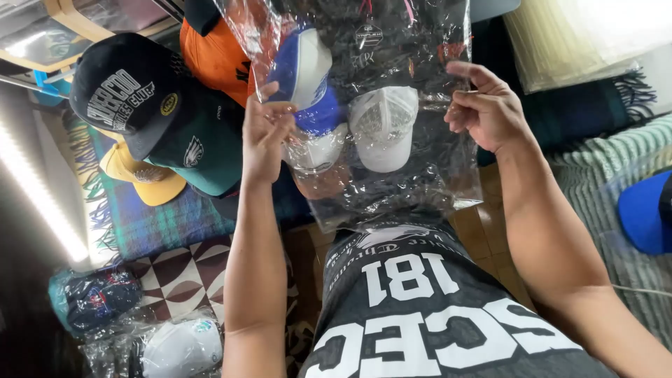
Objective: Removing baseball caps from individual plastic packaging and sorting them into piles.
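Note:
I hold a clear plastic bag (392,175) up in front of me with both hands. My left hand (264,133) pinches its left edge and my right hand (486,108) grips its right edge. Through the plastic I see a white cap (383,126), a blue and white cap (304,73) and a dark garment behind them. Below the bag is my grey printed shirt (420,308).
A black cap (126,87), a teal cap (199,150), a yellow cap (143,178) and an orange cap (217,56) lie on a plaid blanket (161,224) at left. Bagged caps (175,346) sit at lower left. A blue cap (644,210) rests on a striped cloth at right.

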